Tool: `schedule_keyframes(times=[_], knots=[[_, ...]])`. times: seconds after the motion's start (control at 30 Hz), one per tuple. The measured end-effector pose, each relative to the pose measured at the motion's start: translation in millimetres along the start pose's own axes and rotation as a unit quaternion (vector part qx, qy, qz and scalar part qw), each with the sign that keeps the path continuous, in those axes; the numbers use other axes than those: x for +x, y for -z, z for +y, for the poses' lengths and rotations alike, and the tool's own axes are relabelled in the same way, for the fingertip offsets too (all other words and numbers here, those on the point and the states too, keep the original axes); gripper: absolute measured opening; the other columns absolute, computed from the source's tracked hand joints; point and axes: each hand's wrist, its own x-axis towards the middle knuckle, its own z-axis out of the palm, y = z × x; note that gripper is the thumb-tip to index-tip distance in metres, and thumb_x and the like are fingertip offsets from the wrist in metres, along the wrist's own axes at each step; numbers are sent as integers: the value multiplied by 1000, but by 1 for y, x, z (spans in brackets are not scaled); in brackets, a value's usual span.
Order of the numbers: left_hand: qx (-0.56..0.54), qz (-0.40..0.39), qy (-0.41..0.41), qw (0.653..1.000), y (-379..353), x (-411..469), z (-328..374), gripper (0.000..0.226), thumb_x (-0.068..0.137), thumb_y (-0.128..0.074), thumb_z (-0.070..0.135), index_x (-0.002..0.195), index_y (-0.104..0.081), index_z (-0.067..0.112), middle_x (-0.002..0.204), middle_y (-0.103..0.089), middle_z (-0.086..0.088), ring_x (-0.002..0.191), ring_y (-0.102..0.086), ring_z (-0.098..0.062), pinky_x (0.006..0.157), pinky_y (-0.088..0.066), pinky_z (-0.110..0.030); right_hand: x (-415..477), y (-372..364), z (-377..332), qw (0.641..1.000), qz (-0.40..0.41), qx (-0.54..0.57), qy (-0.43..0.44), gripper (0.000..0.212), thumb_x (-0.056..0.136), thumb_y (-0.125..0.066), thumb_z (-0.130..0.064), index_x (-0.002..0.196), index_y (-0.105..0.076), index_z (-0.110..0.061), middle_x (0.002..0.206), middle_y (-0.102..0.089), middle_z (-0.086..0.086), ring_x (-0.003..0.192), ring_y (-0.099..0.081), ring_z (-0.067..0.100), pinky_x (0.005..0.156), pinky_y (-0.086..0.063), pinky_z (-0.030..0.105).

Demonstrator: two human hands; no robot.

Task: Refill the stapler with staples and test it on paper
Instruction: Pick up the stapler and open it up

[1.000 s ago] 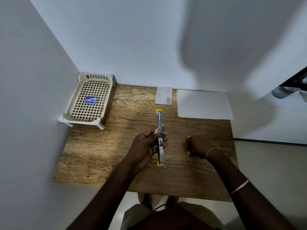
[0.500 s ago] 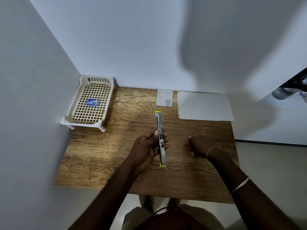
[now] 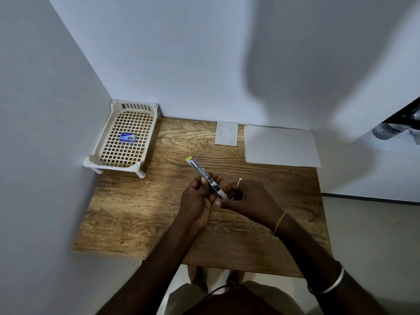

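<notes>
Head-camera view, contents as follows: wooden table (image 3: pixel 136 212) set into a corner between pale walls; stapler (image 3: pixel 199 169), slim, metal-faced, with a yellow tip at its far end, held above the middle of the table and lying on a diagonal, the yellow tip toward the basket, the near end toward the person; left hand (image 3: pixel 198 202), palm turned inward, fingers and thumb curled round the middle of the stapler and gripping it from the left side; right hand (image 3: pixel 253 201), close against the left, fingers curled in about the stapler's near end, which disappears among them; whether this hand also carries anything else cannot be told; ring (image 3: pixel 239 181) on a raised finger of the right hand; thin yellow bangle (image 3: pixel 280 223) at the right wrist, silver bangle (image 3: pixel 329 285) further up the forearm; cream plastic basket (image 3: pixel 102 142) with a lattice floor and short legs, standing in the far left corner of the table against both walls; small blue staple box (image 3: pixel 128 137) lying flat on the lattice near the basket's middle, well apart from the hands; small paper card (image 3: pixel 226 134) with faint marks, flat at the far edge of the table; large sheet of white paper (image 3: pixel 280 145) just beside the card on its right, flat, in the far right corner; dark blurred object (image 3: pixel 397 126) at the right edge, unidentifiable.
</notes>
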Motion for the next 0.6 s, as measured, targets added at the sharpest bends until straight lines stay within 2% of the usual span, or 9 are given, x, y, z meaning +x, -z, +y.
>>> schedule_keyframes(times=[0.07,0.13,0.23,0.33,0.43,0.6], knots=[[7,-1,-7,1000,4,2,-2,19,105,-45,5,111,-63,1,108,-76,-11,101,-75,-19,78,-63,-32,2,-7,1,1000,21,-19,-4,19,78,-80,-42,96,-80,-34,78,-74,-13,70,-65,-2,65,-56,24],[33,-12,-19,999,13,3,-3,19,104,-46,2,112,-63,1,110,-77,-9,105,-74,-19,82,-63,-33,4,-13,7,999,36,-39,-7,15,82,-75,-37,95,-80,-33,78,-74,-12,69,-64,-1,66,-57,29],[68,-14,-41,997,30,7,1,20,98,-53,-6,113,-63,3,107,-78,-8,102,-74,-20,90,-61,-37,7,-17,19,995,47,-88,-20,16,83,-72,-37,97,-79,-34,81,-72,-14,73,-64,2,66,-55,31],[142,18,-82,986,53,12,11,29,84,-72,0,111,-68,8,105,-78,-8,100,-73,-20,92,-60,-36,12,-20,33,984,47,-169,-17,15,85,-71,-38,98,-78,-34,83,-60,-16,79,-63,10,59,-43,27],[329,26,-132,935,74,16,20,22,81,-81,2,100,-75,11,101,-80,-7,98,-74,-17,88,-59,-34,17,-25,42,973,37,-227,-13,17,90,-67,-38,103,-77,-34,91,-63,-12,83,-64,14,58,-37,25],[573,34,-147,806,95,23,23,27,73,-90,16,98,-81,17,92,-79,4,86,-71,-4,79,-51,-21,20,-34,55,965,19,-262,-12,17,90,-64,-33,101,-77,-33,94,-64,-8,91,-64,18,62,-51,30]])
